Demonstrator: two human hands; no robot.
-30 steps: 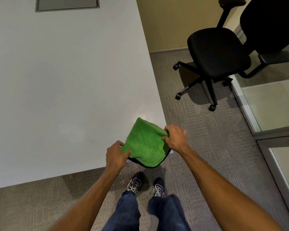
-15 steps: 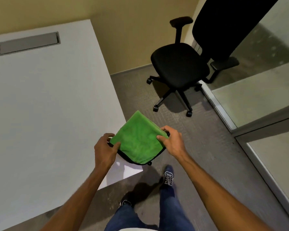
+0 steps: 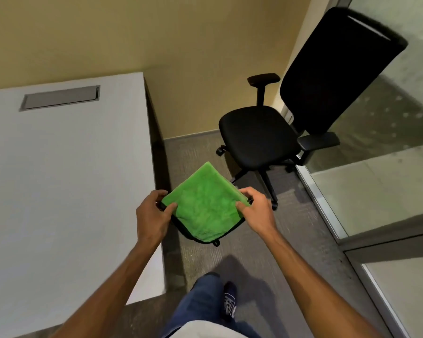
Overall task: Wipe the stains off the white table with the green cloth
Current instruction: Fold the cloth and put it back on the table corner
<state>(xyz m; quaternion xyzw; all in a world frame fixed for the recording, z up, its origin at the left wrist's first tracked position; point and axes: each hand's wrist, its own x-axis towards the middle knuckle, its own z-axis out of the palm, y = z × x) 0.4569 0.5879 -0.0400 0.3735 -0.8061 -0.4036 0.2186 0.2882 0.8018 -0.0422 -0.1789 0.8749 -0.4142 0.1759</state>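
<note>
Between the left hand (image 3: pixel 152 217) and right hand (image 3: pixel 257 211), the folded green cloth (image 3: pixel 204 203) is pinched at opposite corners above the carpet (image 3: pixel 291 252), with the white table (image 3: pixel 66 186) just beside the left hand.

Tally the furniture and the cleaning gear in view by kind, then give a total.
White table: 1
Black office chair: 1
Green cloth, held by the left hand and right hand: 1
Total: 3

Green cloth (image 3: pixel 205 206), white table (image 3: pixel 66 179), black chair (image 3: pixel 259 137).
</note>
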